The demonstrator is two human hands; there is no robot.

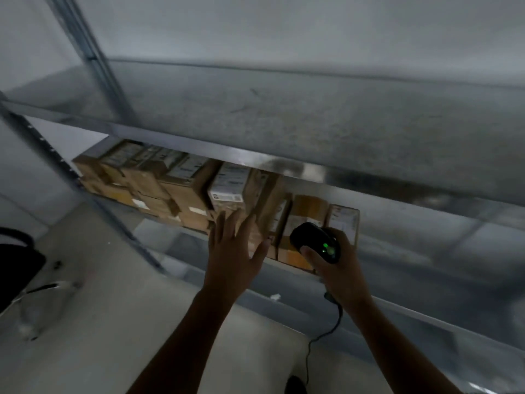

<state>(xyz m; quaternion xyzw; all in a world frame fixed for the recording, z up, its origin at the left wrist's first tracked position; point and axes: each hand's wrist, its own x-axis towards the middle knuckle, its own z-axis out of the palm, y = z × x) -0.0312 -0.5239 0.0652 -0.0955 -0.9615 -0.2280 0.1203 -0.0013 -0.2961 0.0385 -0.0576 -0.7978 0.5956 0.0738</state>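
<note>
already done: judging by the scene, the scanning round is looking underway rather than finished; nothing is showing which boxes have been read, and the small green light (326,246) glowing on the scanner may be signalling a read, though i cannot tell.
left to do: the row of brown cardboard boxes (153,177) is running along the grey metal shelf (397,251), so a fair number are probably waiting.
right hand: the right hand (338,260) is wrapping its curled fingers and thumb around a black, rounded plastic handheld scanner (312,237), holding it just in front of the boxes at the right end of the row.
left hand: the left hand (233,251) is hovering open, fingers straight and spread, holding nothing; its fingertips are sitting at the front of a tall brown cardboard box with a white label (230,186), and whether they are touching it i cannot tell.
scanner's heading: its long axis is running from the wrist at lower right up to the upper left, the rounded head aiming at the shelf.
cable: a thin black cable (326,334) is hanging from the handle down towards the floor.
box's lean: the labelled box is standing on end, label facing out, with a neighbouring brown box (270,200) tilting against it.
</note>
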